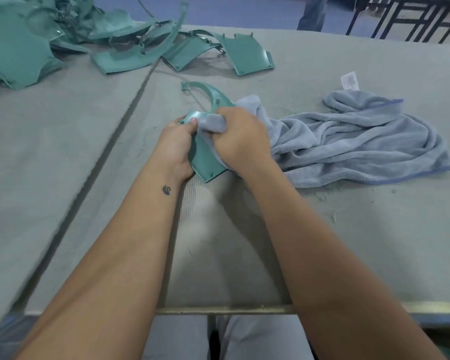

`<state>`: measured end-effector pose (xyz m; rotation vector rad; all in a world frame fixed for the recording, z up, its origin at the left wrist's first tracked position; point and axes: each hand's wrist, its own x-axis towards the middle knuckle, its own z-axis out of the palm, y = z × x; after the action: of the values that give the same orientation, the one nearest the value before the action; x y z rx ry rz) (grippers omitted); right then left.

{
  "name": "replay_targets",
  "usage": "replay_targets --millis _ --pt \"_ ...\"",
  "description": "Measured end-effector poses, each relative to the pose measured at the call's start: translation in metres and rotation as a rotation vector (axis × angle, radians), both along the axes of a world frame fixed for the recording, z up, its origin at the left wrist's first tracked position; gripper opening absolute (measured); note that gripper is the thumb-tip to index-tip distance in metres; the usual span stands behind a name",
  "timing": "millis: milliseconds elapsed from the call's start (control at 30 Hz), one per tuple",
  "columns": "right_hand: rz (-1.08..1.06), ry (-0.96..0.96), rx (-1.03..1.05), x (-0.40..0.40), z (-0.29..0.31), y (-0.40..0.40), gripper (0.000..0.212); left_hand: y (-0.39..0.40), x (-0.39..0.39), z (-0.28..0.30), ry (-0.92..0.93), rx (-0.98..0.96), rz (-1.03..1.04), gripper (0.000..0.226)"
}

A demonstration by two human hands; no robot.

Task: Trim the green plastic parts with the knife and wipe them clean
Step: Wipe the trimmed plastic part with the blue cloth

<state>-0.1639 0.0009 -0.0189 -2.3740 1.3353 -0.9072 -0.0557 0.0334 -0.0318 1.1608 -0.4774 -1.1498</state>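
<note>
A curved green plastic part [205,157] is held just above the grey table at the centre. My left hand [173,146] grips its left edge, thumb on top. My right hand [240,137] clutches a bunched corner of the grey-blue towel [353,141] and presses it onto the part's upper face. The part's thin arched arm [208,90] sticks out beyond my hands. No knife is in view.
A pile of green plastic parts [70,35] fills the far left of the table [63,152], with two curved panels [244,53] nearer the middle. Green shavings [325,196] lie right of my right forearm. A seam [109,144] runs diagonally across the table cover. A person's legs [312,11] stand beyond.
</note>
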Motion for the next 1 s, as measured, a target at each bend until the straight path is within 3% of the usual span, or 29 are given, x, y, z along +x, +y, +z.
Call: replay_targets --millis 100,267,333,400,467,533,667,767,867,933,1000 --pt "-0.144 0.019 -0.028 -0.004 0.001 -0.019 0.017 0.000 -0.001 0.001 -0.032 0.007 0.021 0.024" --pt "-0.260 -0.060 0.144 -0.014 0.005 -0.046 0.011 0.001 -0.001 0.003 -0.031 0.022 0.035 0.031" --pt "-0.340 -0.360 0.219 -0.029 0.007 -0.053 0.012 0.002 0.000 0.006 0.016 0.013 0.040 0.032" --pt "-0.332 -0.879 0.407 -0.048 0.010 -0.047 0.016 0.004 0.003 0.007 0.104 -0.035 0.043 0.028" --pt "-0.145 -1.249 0.692 -0.066 0.010 -0.037 0.027 0.006 0.006 0.008 0.204 -0.089 0.027 0.019" --pt "0.067 -1.378 0.817 -0.072 0.009 -0.031 0.034 0.008 0.007 0.009 0.260 -0.096 -0.003 0.020" --pt "0.117 -1.241 0.594 -0.055 0.011 -0.025 0.009 0.008 0.001 0.008 0.075 -0.098 0.059 0.029" --pt "0.215 -1.166 0.508 -0.034 0.012 -0.016 0.030 0.009 -0.010 0.009 -0.158 -0.196 0.028 0.034" --pt "0.283 -0.912 0.336 -0.025 0.012 -0.010 0.016 0.016 -0.020 0.010 -0.491 -0.236 0.005 0.029" --pt "0.294 -0.813 0.244 -0.024 0.011 -0.005 0.015 0.019 -0.023 0.014 -0.406 -0.271 -0.078 0.022" --pt "0.167 -0.762 0.170 -0.022 0.010 -0.002 0.017 0.019 -0.021 0.017 -0.062 -0.296 -0.173 0.035"
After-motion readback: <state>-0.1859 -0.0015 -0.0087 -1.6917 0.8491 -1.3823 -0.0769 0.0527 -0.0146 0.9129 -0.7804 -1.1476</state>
